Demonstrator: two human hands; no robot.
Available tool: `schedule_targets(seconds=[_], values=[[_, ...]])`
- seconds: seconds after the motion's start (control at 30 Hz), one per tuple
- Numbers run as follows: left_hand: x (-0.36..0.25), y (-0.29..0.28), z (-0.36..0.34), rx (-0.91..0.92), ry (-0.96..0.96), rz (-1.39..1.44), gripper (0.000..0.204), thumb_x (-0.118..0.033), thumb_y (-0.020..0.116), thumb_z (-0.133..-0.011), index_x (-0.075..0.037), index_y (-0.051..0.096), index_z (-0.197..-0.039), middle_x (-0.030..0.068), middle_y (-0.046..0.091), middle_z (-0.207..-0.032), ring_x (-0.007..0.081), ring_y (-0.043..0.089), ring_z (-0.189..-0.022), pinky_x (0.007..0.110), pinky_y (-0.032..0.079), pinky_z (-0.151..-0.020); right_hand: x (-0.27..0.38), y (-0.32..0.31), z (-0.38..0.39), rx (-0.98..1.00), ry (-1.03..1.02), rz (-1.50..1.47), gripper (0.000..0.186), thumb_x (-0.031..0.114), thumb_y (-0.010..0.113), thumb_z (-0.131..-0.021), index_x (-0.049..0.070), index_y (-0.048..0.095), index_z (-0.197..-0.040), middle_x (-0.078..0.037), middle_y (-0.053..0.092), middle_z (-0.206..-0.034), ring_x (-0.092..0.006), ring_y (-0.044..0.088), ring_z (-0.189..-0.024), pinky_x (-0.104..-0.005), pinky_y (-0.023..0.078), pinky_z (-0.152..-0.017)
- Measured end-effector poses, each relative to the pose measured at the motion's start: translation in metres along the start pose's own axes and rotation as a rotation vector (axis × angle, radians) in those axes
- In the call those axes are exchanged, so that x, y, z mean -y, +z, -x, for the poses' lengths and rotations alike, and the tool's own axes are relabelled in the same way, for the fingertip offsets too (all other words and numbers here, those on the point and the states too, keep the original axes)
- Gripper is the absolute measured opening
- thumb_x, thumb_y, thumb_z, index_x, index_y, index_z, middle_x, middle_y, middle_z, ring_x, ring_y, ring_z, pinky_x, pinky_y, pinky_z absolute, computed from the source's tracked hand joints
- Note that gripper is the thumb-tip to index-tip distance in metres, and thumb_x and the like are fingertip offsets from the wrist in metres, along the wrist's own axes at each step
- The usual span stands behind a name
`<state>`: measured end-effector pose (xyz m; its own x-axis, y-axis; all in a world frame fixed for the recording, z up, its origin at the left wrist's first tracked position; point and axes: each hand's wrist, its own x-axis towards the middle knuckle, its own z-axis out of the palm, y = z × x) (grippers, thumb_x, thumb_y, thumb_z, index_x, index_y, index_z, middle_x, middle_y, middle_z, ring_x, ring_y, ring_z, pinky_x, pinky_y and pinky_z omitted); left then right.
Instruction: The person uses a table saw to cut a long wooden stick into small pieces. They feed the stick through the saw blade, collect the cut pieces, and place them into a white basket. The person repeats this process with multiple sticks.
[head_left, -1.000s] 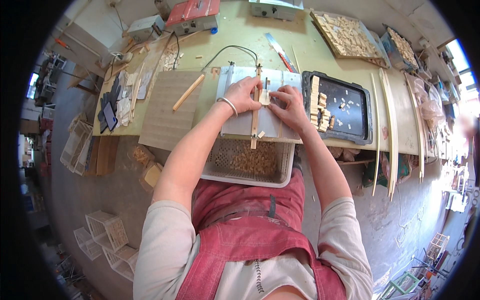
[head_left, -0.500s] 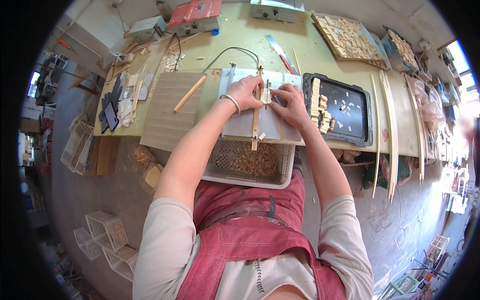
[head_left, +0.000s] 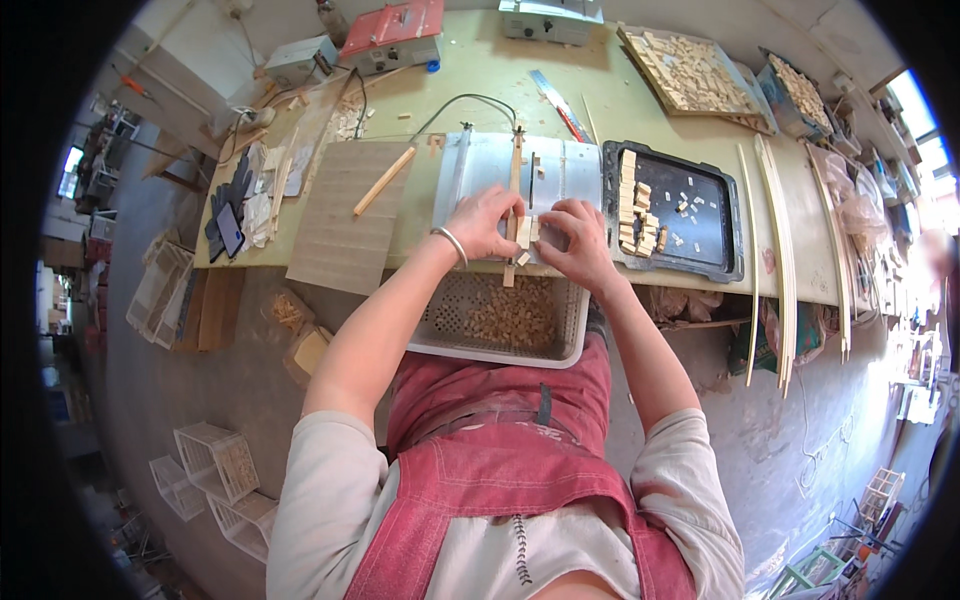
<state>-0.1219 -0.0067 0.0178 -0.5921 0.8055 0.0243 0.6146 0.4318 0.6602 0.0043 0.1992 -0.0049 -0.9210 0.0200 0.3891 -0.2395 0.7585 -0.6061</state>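
A metal work plate [head_left: 572, 165] lies before me on the table edge, with a dark narrow slot [head_left: 532, 178] and a wooden guide strip [head_left: 517, 160] running across it. My left hand [head_left: 485, 222] is at the strip's near part, its thumb and fingers pinching a small pale wooden block [head_left: 524, 233] beside the strip. From the other side, my right hand [head_left: 580, 240] closes thumb and forefinger on the same block or one touching it; the fingertips partly hide this. Another small wooden piece [head_left: 523, 259] rests near the plate's front edge.
Under the plate's front sits a white perforated basket [head_left: 577, 325] holding many wood bits. To the right is a black tray [head_left: 715, 262] with rows of wooden blocks; long wooden strips [head_left: 775, 250] lie beyond it. A cardboard sheet [head_left: 340, 220] with a wooden stick [head_left: 385, 182] lies left.
Both hands have come nearer to me along the plate, from beside the slot to its near end, with the small wood between them. The slot now shows uncovered.
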Motion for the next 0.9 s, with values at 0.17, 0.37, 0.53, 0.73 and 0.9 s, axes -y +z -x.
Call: schedule_targets(seconds=[0.17,0.37,0.53,0.73,0.9], values=[[-0.004,0.004,0.000,-0.016,-0.051,-0.017,0.050,-0.030,0.090,-0.064,-0.014,0.063,-0.103,0.0068,0.060,-0.097,0.0248,0.063,-0.091,0.038,0.055,-0.084,0.000,0.000,0.000,-0.010,0.019,-0.011,0.041,0.024,0.079,-0.075,0.006,0.072,-0.111,-0.011,0.064,-0.116,-0.0328,0.058,-0.115,-0.0456,0.042,-0.103],[-0.001,0.004,-0.001,0.029,-0.086,-0.011,0.052,-0.034,0.088,-0.064,-0.017,0.062,-0.105,0.0072,0.064,-0.104,0.0282,0.067,-0.102,0.042,0.054,-0.092,0.003,-0.002,-0.001,0.009,0.002,0.039,0.043,0.026,0.079,-0.074,0.007,0.072,-0.112,-0.011,0.063,-0.117,-0.0332,0.057,-0.116,-0.0461,0.042,-0.104],[-0.001,0.005,-0.003,0.027,-0.089,0.002,0.052,-0.034,0.089,-0.063,-0.016,0.062,-0.104,0.0072,0.065,-0.104,0.0281,0.067,-0.101,0.043,0.053,-0.093,0.006,-0.001,-0.002,0.017,0.003,0.087,0.042,0.025,0.077,-0.072,0.008,0.069,-0.110,-0.010,0.062,-0.113,-0.0331,0.057,-0.114,-0.0462,0.041,-0.104],[-0.002,0.004,-0.003,0.037,-0.112,-0.014,0.053,-0.034,0.089,-0.062,-0.016,0.063,-0.105,0.0075,0.065,-0.105,0.0286,0.066,-0.102,0.043,0.053,-0.094,0.010,0.000,-0.009,0.029,-0.020,0.133,0.042,0.027,0.078,-0.069,0.007,0.066,-0.103,-0.011,0.059,-0.107,-0.0331,0.056,-0.110,-0.0460,0.041,-0.104],[-0.003,0.002,-0.004,0.047,-0.116,-0.019,0.054,-0.033,0.089,-0.062,-0.016,0.063,-0.106,0.0079,0.064,-0.105,0.0286,0.066,-0.103,0.042,0.053,-0.094,0.008,0.001,-0.008,0.036,-0.004,0.156,0.044,0.028,0.078,-0.068,0.007,0.066,-0.104,-0.011,0.059,-0.106,-0.0330,0.057,-0.110,-0.0454,0.041,-0.105]])
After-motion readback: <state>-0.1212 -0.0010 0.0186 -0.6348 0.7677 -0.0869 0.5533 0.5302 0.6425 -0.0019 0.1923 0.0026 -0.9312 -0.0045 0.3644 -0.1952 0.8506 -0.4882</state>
